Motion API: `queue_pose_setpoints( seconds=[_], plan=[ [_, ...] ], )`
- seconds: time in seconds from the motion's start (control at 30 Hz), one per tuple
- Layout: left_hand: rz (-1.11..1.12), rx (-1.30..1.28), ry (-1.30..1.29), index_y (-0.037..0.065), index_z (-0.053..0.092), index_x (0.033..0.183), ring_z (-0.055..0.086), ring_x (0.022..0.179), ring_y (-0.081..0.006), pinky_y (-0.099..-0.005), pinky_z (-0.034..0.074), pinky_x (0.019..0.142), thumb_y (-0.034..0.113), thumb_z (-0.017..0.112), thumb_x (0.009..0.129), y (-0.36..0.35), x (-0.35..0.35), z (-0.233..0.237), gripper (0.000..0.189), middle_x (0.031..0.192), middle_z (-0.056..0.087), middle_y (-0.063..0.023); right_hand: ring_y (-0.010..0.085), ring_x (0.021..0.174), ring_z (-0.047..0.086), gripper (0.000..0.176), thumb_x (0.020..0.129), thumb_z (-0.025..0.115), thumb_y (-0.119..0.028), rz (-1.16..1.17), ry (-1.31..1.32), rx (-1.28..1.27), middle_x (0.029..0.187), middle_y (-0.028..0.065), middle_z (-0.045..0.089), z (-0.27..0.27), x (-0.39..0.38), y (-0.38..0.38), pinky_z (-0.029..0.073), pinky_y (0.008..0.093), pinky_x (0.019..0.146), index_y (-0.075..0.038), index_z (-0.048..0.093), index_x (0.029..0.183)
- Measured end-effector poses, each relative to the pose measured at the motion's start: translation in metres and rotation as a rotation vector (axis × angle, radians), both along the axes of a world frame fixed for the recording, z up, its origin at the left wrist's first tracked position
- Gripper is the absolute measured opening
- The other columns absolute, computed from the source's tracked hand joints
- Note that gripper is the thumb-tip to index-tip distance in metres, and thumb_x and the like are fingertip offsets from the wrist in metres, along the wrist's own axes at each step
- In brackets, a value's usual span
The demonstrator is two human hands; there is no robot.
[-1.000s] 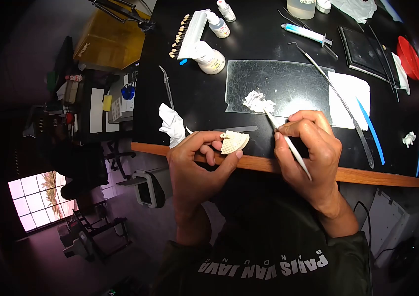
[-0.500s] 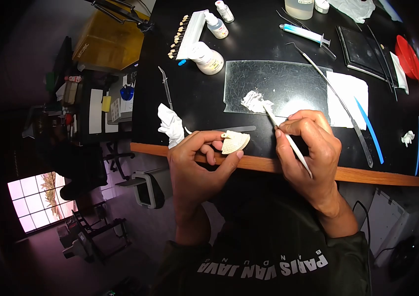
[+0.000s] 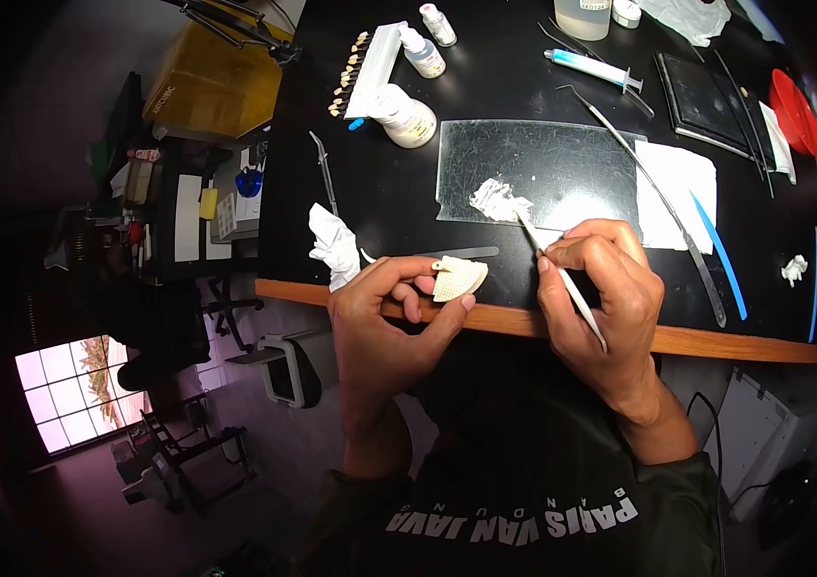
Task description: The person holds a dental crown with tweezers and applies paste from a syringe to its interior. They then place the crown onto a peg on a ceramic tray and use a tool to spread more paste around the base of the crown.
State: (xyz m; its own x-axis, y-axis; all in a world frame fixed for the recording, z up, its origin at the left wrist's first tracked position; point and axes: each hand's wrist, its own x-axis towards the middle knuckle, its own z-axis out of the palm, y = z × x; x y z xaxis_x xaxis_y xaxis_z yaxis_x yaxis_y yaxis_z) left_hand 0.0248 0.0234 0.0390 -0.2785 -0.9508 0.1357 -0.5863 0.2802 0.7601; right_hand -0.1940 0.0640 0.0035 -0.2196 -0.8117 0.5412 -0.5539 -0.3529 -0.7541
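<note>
My left hand [image 3: 384, 322] pinches a cream dental model piece [image 3: 460, 279] with a grid-patterned face between thumb and fingers, just over the table's wooden edge. In my right hand [image 3: 612, 293] is a slim white-handled dental instrument [image 3: 582, 306], held like a pen. Its tip points up and left to the near edge of a smeared white paste [image 3: 497, 199]; whether it touches the paste is hard to tell. The paste lies on a scratched glass slab [image 3: 572, 163]. A flat metal strip [image 3: 466, 252] rests between the slab and the model piece.
A white jar [image 3: 402, 115], dropper bottle [image 3: 423, 53] and tooth shade guide [image 3: 373, 72] stand behind. To the right lie a paper sheet [image 3: 678, 192], a long metal probe [image 3: 653, 183], a blue strip [image 3: 719, 255] and a syringe [image 3: 591, 65]. Crumpled tissue [image 3: 333, 245] sits left.
My right hand and the instrument have shifted very slightly, the tip drawing a little down toward me. My left hand keeps the model piece nearly still.
</note>
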Motion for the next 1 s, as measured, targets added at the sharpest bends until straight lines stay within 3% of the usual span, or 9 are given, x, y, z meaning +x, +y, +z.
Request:
queue_pose_setpoints(
  seconds=[0.07,0.67,0.77,0.87,1.0],
  plan=[
    [-0.018,0.013,-0.015,-0.003,0.078,0.107,0.056,0.068,-0.0012,-0.0182,0.045,0.066,-0.002,0.091,0.075,0.001,-0.001,0.003,0.035,0.083,0.069,0.0025,0.0312,0.084,0.069,0.012,0.079,0.077,0.006,-0.014,-0.001,-0.004,0.081,0.0102,0.073,0.000,0.001,0.000,0.054,0.0391,0.074,-0.001,0.070,0.085],
    [-0.014,0.034,-0.007,-0.004,0.077,0.108,0.056,0.068,-0.0013,-0.0184,0.046,0.067,-0.001,0.090,0.075,0.002,-0.003,0.005,0.035,0.084,0.070,0.0017,0.0313,0.083,0.067,0.014,0.076,0.076,0.005,-0.010,0.015,-0.028,0.081,0.0095,0.072,-0.001,0.001,0.002,0.053,0.0401,0.075,-0.002,0.068,0.085],
    [-0.005,0.037,0.006,-0.004,0.077,0.108,0.055,0.068,-0.0013,-0.0185,0.045,0.067,0.000,0.091,0.076,0.003,-0.003,0.004,0.035,0.084,0.070,0.0016,0.0304,0.082,0.068,0.015,0.077,0.076,0.007,-0.013,-0.005,-0.120,0.081,0.0097,0.072,0.003,0.001,0.003,0.056,0.0403,0.079,-0.002,0.068,0.086],
    [0.008,0.027,0.037,0.000,0.078,0.100,0.055,0.060,-0.0040,-0.0212,0.044,0.059,0.006,0.095,0.071,0.001,-0.003,0.000,0.034,0.085,0.073,-0.0029,0.0318,0.092,0.072,0.016,0.084,0.073,0.011,0.158,-0.166,-0.165,0.083,0.0127,0.074,0.008,0.003,0.010,0.061,0.0420,0.086,0.001,0.064,0.092],
    [-0.001,0.053,0.060,0.000,0.078,0.101,0.056,0.061,-0.0034,-0.0203,0.045,0.059,0.005,0.095,0.072,0.003,-0.003,-0.002,0.034,0.087,0.074,-0.0034,0.0414,0.107,0.073,0.016,0.087,0.069,0.011,0.288,-0.341,-0.217,0.086,0.0163,0.072,0.001,0.017,0.011,0.067,0.0497,0.092,0.001,0.061,0.098]
  ],
)
